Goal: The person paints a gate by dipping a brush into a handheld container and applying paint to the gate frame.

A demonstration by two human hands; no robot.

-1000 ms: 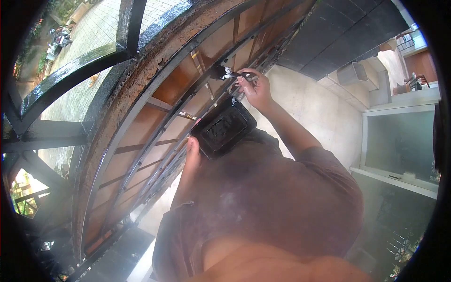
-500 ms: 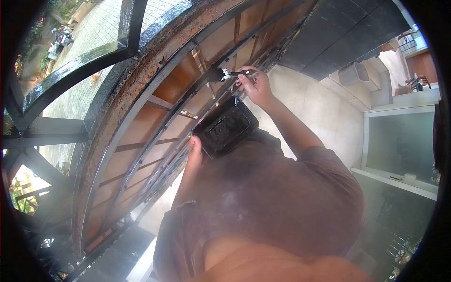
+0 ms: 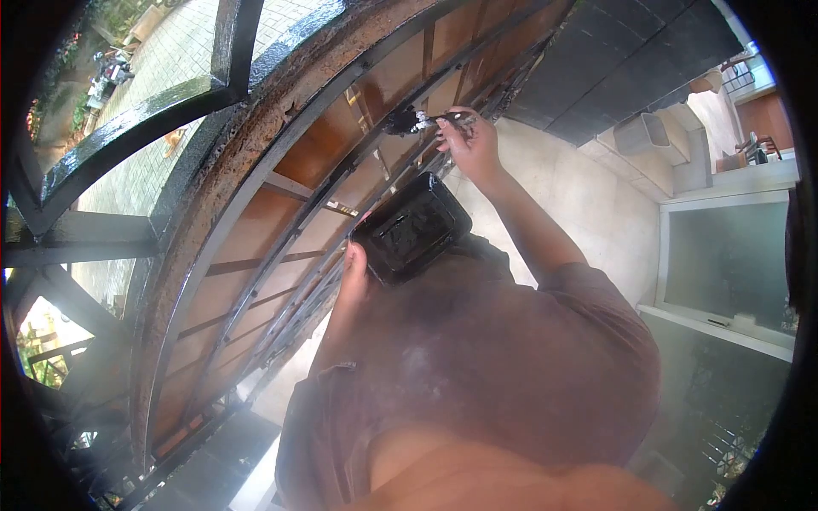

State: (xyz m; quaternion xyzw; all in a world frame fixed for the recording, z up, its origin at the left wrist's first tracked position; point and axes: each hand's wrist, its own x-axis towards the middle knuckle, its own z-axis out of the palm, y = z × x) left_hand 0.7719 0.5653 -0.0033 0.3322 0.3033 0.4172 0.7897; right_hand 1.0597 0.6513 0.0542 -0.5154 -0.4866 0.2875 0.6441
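Observation:
My left hand [image 3: 354, 264] grips the near left edge of a black paint tray [image 3: 411, 226], held in front of my torso. Dark wet paint coats the inside of this tray. Up and to the right, my right hand [image 3: 469, 143] is closed around the handle of a paintbrush [image 3: 422, 122]. The brush has a silvery ferrule and black, paint-loaded bristles, which are at a dark bar of the metal gate [image 3: 319, 204]. Whether the bristles press on the bar is hard to tell.
A curved, rusty top rail [image 3: 217, 170] sweeps along the left, beside glossy black bars [image 3: 128, 119]. Brown panels [image 3: 319, 149] back the gate. At right are a pale floor [image 3: 554, 187], a grey bin [image 3: 641, 134] and a white-framed glass panel [image 3: 724, 264].
My right hand and the brush have shifted slightly up and to the right along the gate bar. The tray and my left hand stay almost where they were.

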